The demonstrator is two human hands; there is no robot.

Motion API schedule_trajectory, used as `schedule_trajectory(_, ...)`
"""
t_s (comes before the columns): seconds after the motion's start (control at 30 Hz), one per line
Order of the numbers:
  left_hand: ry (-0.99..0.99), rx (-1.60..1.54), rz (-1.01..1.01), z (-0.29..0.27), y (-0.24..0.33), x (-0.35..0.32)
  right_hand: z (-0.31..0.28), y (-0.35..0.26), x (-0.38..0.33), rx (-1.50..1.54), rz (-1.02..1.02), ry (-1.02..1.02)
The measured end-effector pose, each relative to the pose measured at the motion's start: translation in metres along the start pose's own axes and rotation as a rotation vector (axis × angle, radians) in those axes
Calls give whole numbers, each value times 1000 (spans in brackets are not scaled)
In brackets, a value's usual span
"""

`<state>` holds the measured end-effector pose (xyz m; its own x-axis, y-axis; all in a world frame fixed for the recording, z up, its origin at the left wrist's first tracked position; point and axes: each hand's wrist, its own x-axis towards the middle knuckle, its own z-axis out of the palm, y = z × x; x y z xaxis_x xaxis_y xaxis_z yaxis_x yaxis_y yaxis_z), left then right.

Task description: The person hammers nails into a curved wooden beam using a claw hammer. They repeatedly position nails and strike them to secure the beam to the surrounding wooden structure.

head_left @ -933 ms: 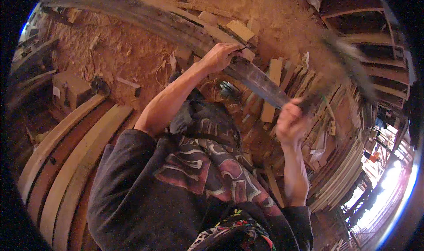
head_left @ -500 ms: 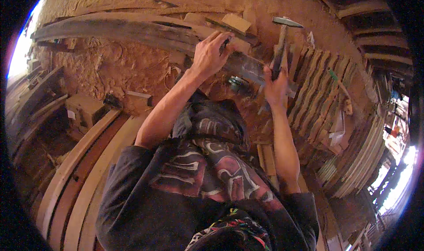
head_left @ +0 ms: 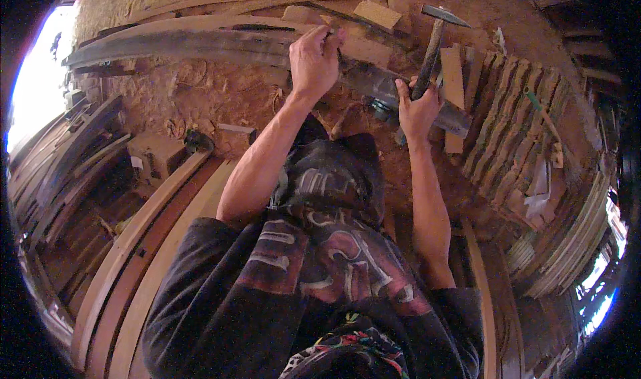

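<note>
My right hand is wrapped round the dark handle of a hammer, whose metal head points away from me. Below that hand runs a flat greyish board. My left hand is raised over the near side of a long, dark, curved wooden beam. Its fingers are drawn together in a pinch; whatever lies between them is too small to make out. A small dark, greenish metal object sits just left of my right hand.
A yellowish wood block lies beyond the beam. To the right are a wavy-edged stack of slats and a green-ended tool. Long planks and a cardboard box are at the left. Shavings cover the ground.
The whole view has shifted, with surroundings now further up and to the right. Against them, my left hand has moved left along the beam. The hammer stays in my right hand.
</note>
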<state>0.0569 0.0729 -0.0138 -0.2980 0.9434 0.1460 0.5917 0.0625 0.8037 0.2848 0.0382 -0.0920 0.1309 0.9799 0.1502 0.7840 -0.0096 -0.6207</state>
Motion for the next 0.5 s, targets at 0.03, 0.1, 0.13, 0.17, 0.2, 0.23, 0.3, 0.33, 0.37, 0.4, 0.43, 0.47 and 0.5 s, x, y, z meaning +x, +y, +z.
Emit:
schedule_trajectory(0.03,-8,20,-38,-1,4,4,-2,-2,0,24,11,1)
schedule_trajectory(0.1,-114,29,-191,-5,9,16,-1,3,0,-30,-44,18)
schedule_trajectory(0.13,-160,34,-263,-6,10,24,0,5,1,-54,-77,32)
schedule_trajectory(0.17,-170,37,-324,-4,6,35,2,9,0,-62,-99,66)
schedule_trajectory(0.2,-178,46,-389,-1,-3,45,6,12,-2,-64,-120,95)
schedule_trajectory(0.23,-183,56,-449,1,-14,56,11,12,-2,-63,-142,130)
schedule_trajectory(0.3,-100,180,-297,0,-40,55,13,8,-9,-71,-96,107)
schedule_trajectory(0.33,-70,240,-216,-4,-46,56,16,2,-15,-71,-78,100)
schedule_trajectory(0.37,-138,108,-329,-8,-51,60,21,-3,-14,-64,-66,104)
schedule_trajectory(0.4,-149,104,-308,-11,-46,58,17,-6,-13,-65,-71,101)
schedule_trajectory(0.43,-159,100,-287,-14,-44,58,13,-7,-13,-66,-75,99)
schedule_trajectory(0.47,-169,98,-265,-15,-45,57,13,-6,-13,-90,-83,104)
schedule_trajectory(0.5,-135,201,-165,-13,-45,55,13,-6,-13,-112,-94,104)
